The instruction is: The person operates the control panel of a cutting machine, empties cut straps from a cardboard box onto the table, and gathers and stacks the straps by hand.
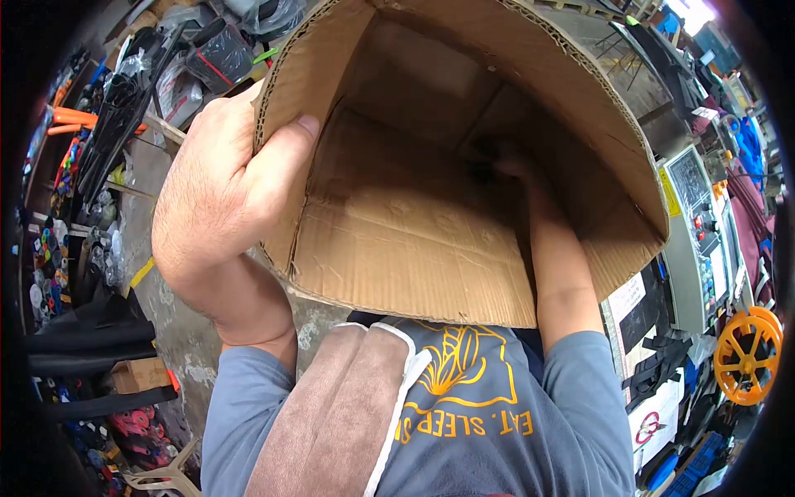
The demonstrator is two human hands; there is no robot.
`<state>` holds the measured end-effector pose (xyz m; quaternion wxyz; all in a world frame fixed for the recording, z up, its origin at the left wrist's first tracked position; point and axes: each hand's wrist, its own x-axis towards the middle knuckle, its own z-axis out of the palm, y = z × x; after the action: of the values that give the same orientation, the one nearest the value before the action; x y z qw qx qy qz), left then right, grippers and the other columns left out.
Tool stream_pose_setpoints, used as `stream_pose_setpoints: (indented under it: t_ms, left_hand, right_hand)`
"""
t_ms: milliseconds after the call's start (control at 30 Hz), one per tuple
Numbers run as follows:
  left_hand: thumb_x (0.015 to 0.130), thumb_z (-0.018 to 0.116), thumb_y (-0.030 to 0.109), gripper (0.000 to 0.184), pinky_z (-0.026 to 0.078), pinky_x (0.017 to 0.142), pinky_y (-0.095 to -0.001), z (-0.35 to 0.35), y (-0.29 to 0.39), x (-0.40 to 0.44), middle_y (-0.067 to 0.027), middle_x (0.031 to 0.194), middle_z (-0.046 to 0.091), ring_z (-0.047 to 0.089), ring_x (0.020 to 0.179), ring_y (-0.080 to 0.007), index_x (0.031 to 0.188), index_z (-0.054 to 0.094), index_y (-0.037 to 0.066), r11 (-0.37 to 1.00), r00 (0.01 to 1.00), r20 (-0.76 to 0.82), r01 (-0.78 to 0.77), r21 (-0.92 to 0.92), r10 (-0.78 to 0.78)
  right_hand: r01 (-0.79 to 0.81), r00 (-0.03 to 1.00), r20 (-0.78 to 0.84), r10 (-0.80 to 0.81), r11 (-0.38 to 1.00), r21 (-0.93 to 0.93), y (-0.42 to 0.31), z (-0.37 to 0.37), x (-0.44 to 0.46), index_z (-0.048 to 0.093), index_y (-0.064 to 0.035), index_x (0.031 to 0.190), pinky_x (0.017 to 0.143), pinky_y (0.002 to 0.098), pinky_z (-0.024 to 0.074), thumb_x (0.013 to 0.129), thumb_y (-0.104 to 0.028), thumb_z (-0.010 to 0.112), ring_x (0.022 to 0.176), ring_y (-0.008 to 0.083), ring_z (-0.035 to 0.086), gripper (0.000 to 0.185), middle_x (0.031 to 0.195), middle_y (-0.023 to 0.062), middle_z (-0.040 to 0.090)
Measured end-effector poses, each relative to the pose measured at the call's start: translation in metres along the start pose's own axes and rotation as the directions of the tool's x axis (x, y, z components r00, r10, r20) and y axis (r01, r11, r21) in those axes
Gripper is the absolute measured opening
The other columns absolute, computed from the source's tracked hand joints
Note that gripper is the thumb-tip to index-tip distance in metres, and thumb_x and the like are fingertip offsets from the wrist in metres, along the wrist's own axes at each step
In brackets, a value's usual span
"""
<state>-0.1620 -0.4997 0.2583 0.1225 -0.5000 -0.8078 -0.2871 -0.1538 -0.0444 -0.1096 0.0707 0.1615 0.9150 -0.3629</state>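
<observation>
A large brown cardboard box (pixel 406 269) is tilted in front of my chest, its open side facing me. My left hand (pixel 236 174) is closed on the box's left edge, with the thumb on the inner face of the wall and the other fingers hidden outside. My right arm reaches deep into the box along its right side. In the shadow at the back, my right hand (pixel 515 166) is beside a small dark item (pixel 480 169). It is too dark there to see how the fingers lie or whether they hold it.
To the right stands a grey machine with a control panel (pixel 700 236), and an orange spoked reel (pixel 748 356) is below it. Scissors with red handles (pixel 650 427) lie on white paper. Crowded shelves (pixel 62 248) and a black plastic-wrapped bin (pixel 219 58) are on the left.
</observation>
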Motion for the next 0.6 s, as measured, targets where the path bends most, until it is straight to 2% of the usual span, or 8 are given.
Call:
stream_pose_setpoints:
  t_ms: [133,200,267,367,433,500,567,600]
  left_hand:
    - [0.1,0.066,0.015,0.024,0.055,0.078,-0.0518,0.0,0.0,-0.001,-0.0265,0.088,0.073,0.07,0.086,-0.0512,0.114,0.072,-0.003,0.999,0.999,0.023,0.041,0.003,-0.041]
    - [0.1,0.065,0.015,0.024,0.055,0.078,-0.0519,0.001,-0.003,0.002,-0.0269,0.088,0.073,0.071,0.086,-0.0513,0.114,0.071,-0.003,0.998,0.998,0.027,0.056,-0.032,-0.055]
    - [0.099,0.064,0.015,0.025,0.056,0.078,-0.0519,0.002,-0.003,0.003,-0.0275,0.089,0.073,0.071,0.087,-0.0513,0.114,0.071,-0.003,0.977,0.984,0.08,0.169,-0.129,-0.16]
    - [0.1,0.064,0.017,0.026,0.056,0.079,-0.0523,0.004,-0.005,0.002,-0.0284,0.09,0.073,0.071,0.088,-0.0516,0.115,0.071,-0.003,0.993,0.996,0.025,0.087,-0.08,-0.085]
    - [0.1,0.064,0.018,0.027,0.056,0.08,-0.0523,0.003,-0.004,0.001,-0.0287,0.091,0.074,0.071,0.088,-0.052,0.115,0.071,-0.004,0.988,0.992,0.042,0.12,-0.096,-0.116]
    - [0.1,0.064,0.019,0.029,0.056,0.081,-0.0521,0.002,-0.005,0.0,-0.0291,0.093,0.074,0.071,0.089,-0.0522,0.116,0.072,-0.004,0.983,0.987,0.055,0.155,-0.101,-0.15]
    - [0.101,0.065,0.02,0.03,0.056,0.082,-0.0519,0.003,-0.008,-0.002,-0.0296,0.095,0.074,0.072,0.092,-0.0522,0.117,0.072,-0.005,0.977,0.981,0.06,0.188,-0.096,-0.183]
    - [0.101,0.065,0.021,0.031,0.056,0.083,-0.0516,0.005,-0.011,-0.003,-0.0297,0.096,0.075,0.071,0.092,-0.0518,0.117,0.072,-0.005,0.969,0.975,0.069,0.219,-0.115,-0.212]
  right_hand:
    - [0.176,0.984,-0.025,-0.175,0.958,0.227,0.072,0.042,0.032,0.069,-0.0018,0.148,0.101,0.041,0.0585,0.103,-0.029,0.078,0.112,0.0214,0.068,0.053,0.125,0.0097,0.075]
    - [0.117,0.993,-0.052,-0.105,0.932,0.342,0.073,0.051,0.028,0.068,-0.0025,0.148,0.097,0.0406,0.059,0.105,-0.027,0.076,0.107,0.021,0.067,0.05,0.122,0.0095,0.074]
    - [0.053,0.998,-0.051,-0.033,0.892,0.45,0.076,0.057,0.027,0.067,-0.0032,0.149,0.092,0.0401,0.0595,0.107,-0.026,0.073,0.102,0.0206,0.067,0.048,0.119,0.0092,0.074]
    - [-0.038,0.999,-0.002,0.05,0.796,0.604,0.084,0.057,0.031,0.066,-0.0043,0.15,0.086,0.0394,0.0603,0.109,-0.024,0.069,0.095,0.02,0.066,0.045,0.114,0.0089,0.074]
    - [-0.021,0.998,-0.024,0.058,0.668,0.744,0.093,0.056,0.033,0.066,-0.0047,0.149,0.083,0.0389,0.06,0.11,-0.025,0.068,0.091,0.0192,0.065,0.044,0.11,0.0086,0.074]
    - [-0.006,0.999,0.035,-0.009,0.912,0.409,0.021,0.008,0.005,0.067,-0.0056,0.147,0.082,0.0387,0.0594,0.108,-0.029,0.071,0.089,0.0194,0.064,0.046,0.105,0.0078,0.073]
    - [-0.021,0.997,0.073,-0.004,0.94,0.341,0.001,-0.012,0.0,0.071,-0.0053,0.14,0.086,0.039,0.0585,0.107,-0.031,0.073,0.094,0.0187,0.065,0.042,0.107,0.0077,0.074]
    - [-0.054,0.997,0.076,0.021,0.885,0.462,0.007,-0.018,0.012,0.075,-0.0045,0.134,0.09,0.0394,0.058,0.108,-0.03,0.073,0.1,0.0179,0.067,0.036,0.111,0.008,0.076]
